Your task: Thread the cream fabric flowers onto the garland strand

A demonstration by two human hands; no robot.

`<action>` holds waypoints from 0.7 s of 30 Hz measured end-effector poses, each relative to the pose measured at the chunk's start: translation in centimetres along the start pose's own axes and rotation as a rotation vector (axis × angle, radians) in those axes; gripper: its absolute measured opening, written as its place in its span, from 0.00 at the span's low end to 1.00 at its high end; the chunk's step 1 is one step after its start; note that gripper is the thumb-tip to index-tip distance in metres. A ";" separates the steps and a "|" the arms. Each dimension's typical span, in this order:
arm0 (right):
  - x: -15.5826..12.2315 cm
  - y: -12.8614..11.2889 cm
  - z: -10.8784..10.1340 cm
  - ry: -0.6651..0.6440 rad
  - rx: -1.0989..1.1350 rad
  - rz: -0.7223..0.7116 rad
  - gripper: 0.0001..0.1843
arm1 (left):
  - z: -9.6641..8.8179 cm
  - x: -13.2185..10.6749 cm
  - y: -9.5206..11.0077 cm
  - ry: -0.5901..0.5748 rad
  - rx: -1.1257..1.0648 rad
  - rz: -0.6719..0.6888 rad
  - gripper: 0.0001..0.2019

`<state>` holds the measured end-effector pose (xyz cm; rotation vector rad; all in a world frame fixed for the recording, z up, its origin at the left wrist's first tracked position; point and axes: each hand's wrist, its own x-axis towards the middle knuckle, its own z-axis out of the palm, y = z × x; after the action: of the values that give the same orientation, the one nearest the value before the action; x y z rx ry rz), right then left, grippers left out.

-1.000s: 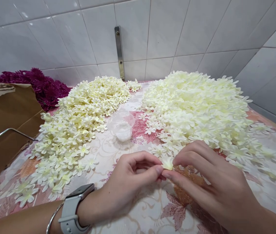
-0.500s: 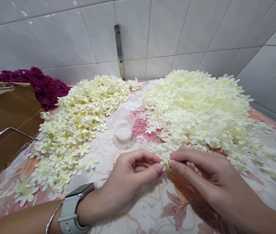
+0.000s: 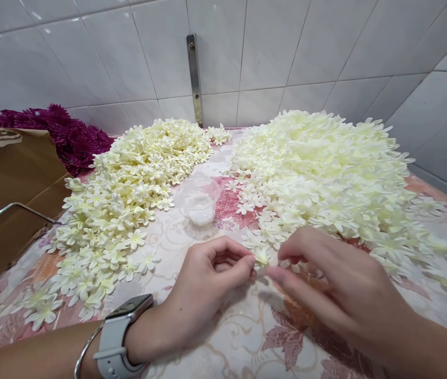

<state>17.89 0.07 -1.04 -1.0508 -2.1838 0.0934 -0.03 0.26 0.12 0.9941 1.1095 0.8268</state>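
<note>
My left hand (image 3: 215,284), wearing a grey-strapped watch (image 3: 123,334) and a metal bangle, pinches a small cream-white flower (image 3: 262,256) between thumb and forefinger. Just to its right, my right hand (image 3: 326,284) is slightly blurred. Its thumb and curled forefinger stand a little apart beside the flower, and I see no flower between them. Behind the right hand rises a big heap of loose white flowers (image 3: 326,168). A second heap of smaller-looking cream flowers (image 3: 140,179) lies to the left of centre.
A small clear plastic cup (image 3: 200,208) with a thin clear wrapping stands between the heaps on a patterned tablecloth (image 3: 231,337). On the left are a brown cardboard box (image 3: 22,184), a bent metal rod (image 3: 14,206) and dark magenta flowers (image 3: 65,137). White tiled walls bound the back.
My right hand has drawn back slightly from the flower, and its thumb and forefinger have parted. My left hand keeps its pinch, shifted a little left. The view has tilted slightly.
</note>
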 end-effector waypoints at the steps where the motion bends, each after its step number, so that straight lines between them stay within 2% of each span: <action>1: -0.1 -0.3 0.1 -0.039 0.019 -0.033 0.08 | 0.0 -0.1 -0.1 -0.019 0.013 0.007 0.05; 4: -0.2 -0.8 0.2 -0.107 0.072 -0.035 0.11 | 0.0 -0.2 -0.3 -0.068 0.045 0.031 0.04; 7: 0.0 -0.7 0.0 -0.144 0.174 0.043 0.10 | 0.0 -0.2 -0.2 -0.096 0.024 0.046 0.03; 11: 0.4 -0.5 -0.3 -0.196 0.270 0.173 0.10 | 0.0 -0.1 0.0 -0.083 0.045 0.022 0.03; 21: 0.2 -0.7 -0.6 -0.285 0.380 0.309 0.12 | -0.1 -0.1 -0.5 -0.106 -0.005 -0.006 0.04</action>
<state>17.73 -0.40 -0.21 -1.1947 -2.1097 0.8095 -0.09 0.04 -0.29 1.0182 1.0185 0.7634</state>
